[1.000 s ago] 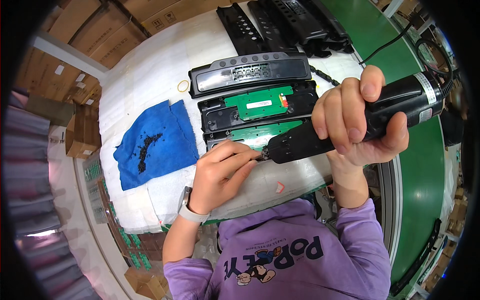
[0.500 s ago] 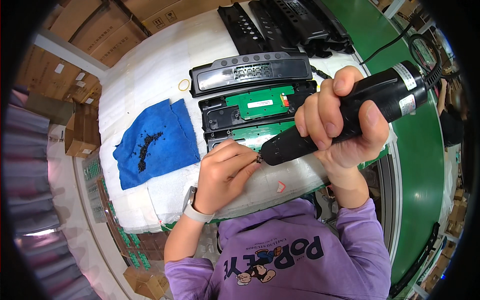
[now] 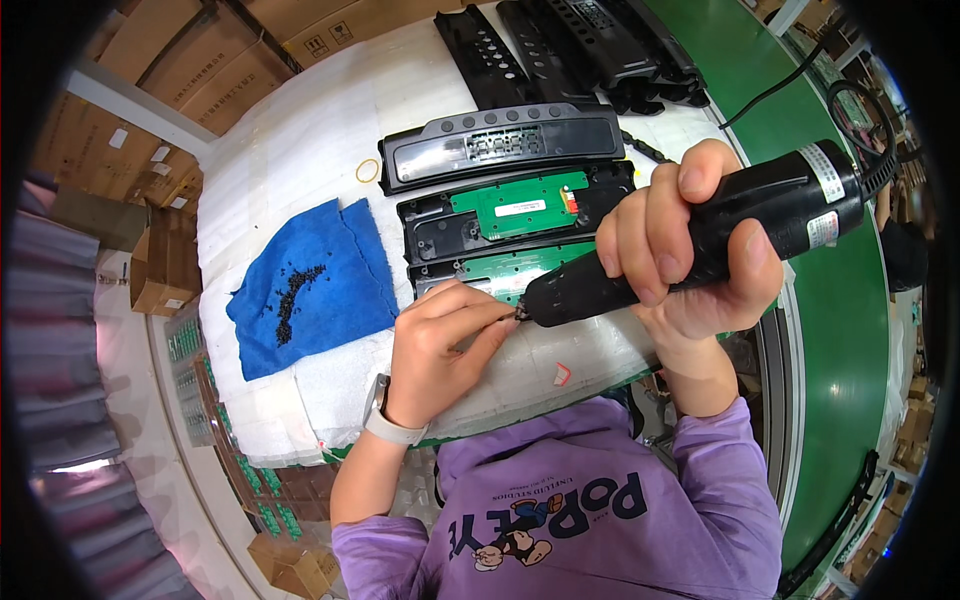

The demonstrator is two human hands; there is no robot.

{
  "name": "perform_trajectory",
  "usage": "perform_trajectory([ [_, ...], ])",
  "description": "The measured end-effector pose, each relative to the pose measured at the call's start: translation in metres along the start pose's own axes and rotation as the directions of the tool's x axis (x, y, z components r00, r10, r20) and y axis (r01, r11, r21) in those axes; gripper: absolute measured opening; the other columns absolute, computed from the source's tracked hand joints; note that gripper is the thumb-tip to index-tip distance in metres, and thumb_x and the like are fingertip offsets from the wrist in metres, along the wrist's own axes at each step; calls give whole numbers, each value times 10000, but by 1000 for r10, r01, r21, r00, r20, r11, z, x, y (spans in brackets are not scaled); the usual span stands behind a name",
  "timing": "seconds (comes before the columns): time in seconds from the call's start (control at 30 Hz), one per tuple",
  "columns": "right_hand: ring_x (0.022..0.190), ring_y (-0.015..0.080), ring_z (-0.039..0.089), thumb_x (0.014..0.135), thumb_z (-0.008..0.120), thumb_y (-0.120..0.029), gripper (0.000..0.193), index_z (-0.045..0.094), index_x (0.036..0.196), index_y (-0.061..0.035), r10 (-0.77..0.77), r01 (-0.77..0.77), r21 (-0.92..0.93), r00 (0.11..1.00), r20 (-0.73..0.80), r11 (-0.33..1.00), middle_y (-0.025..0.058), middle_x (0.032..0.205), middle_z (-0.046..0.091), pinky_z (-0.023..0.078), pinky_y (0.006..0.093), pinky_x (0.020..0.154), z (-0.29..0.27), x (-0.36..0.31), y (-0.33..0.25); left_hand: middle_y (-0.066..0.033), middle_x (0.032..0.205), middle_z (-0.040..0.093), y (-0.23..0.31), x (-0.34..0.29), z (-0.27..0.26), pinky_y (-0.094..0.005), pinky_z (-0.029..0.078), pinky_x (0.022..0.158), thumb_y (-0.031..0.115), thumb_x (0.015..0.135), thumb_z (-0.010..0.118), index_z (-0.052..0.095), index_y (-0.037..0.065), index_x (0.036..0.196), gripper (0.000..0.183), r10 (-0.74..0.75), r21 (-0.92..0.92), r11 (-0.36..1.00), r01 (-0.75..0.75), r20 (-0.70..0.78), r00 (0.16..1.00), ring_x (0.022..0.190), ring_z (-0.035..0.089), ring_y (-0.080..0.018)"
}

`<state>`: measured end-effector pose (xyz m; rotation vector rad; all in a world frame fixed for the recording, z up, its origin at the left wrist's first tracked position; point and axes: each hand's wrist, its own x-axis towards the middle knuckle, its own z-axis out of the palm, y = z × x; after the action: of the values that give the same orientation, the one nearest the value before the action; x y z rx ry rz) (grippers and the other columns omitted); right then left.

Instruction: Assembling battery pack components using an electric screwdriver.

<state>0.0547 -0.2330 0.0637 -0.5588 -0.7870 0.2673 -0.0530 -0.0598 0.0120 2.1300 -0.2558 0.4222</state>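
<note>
My right hand (image 3: 690, 250) grips a black electric screwdriver (image 3: 700, 240) tilted down to the left, its tip at the near edge of a black housing with a green circuit board (image 3: 490, 275). My left hand (image 3: 440, 340) pinches its fingertips right at the screwdriver tip; any screw there is too small to see. A second black housing with a green circuit board (image 3: 520, 208) lies just beyond, and a grey-black front cover (image 3: 500, 145) lies behind that. All rest on a white foam pad (image 3: 300, 150).
A blue cloth (image 3: 310, 285) with several small black screws lies left of the housings. A yellow rubber band (image 3: 368, 170) sits on the foam. More black covers (image 3: 560, 45) are stacked at the back. A green conveyor belt (image 3: 840, 300) runs on the right; cardboard boxes (image 3: 160, 260) stand left.
The screwdriver and my right hand have shifted slightly left and lower toward the housing. My left hand stays pinched at the tip.
</note>
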Motion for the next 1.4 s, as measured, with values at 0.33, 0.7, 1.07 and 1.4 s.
perform_trajectory([
  [0.33,429,107,442,848,553,-380,389,448,1026,-50,43,-46,-70,998,-52,996,2,607,482,396,281,511,4,-3,4,-99,723,624,-1,0,-1,-279,459,568,-43,645,712,654,-30,767,135,5,16,1000,-5,16,1000,639,577,-215],
  [0.7,410,136,383,864,509,-295,327,430,1037,-29,37,-36,53,999,-32,998,55,572,443,355,293,447,-4,2,2,-94,771,622,-7,0,-1,-318,477,635,54,645,759,656,2,844,229,55,-48,997,-53,48,997,728,596,-254],
  [1.07,390,114,417,786,567,-185,258,499,905,33,44,-134,-432,976,-212,892,48,536,455,366,248,407,-38,20,-32,-122,1235,511,-1,1,-1,-439,332,937,272,609,777,576,61,1120,588,-5,543,834,-97,184,983,1177,457,-303],
  [1.4,372,109,373,792,559,-212,286,474,921,29,20,-121,-530,981,-192,840,57,542,437,320,240,369,-39,22,-27,-138,1229,513,-6,0,1,-433,342,930,231,613,778,583,53,1103,557,6,497,863,-90,169,986,1157,471,-319],
])
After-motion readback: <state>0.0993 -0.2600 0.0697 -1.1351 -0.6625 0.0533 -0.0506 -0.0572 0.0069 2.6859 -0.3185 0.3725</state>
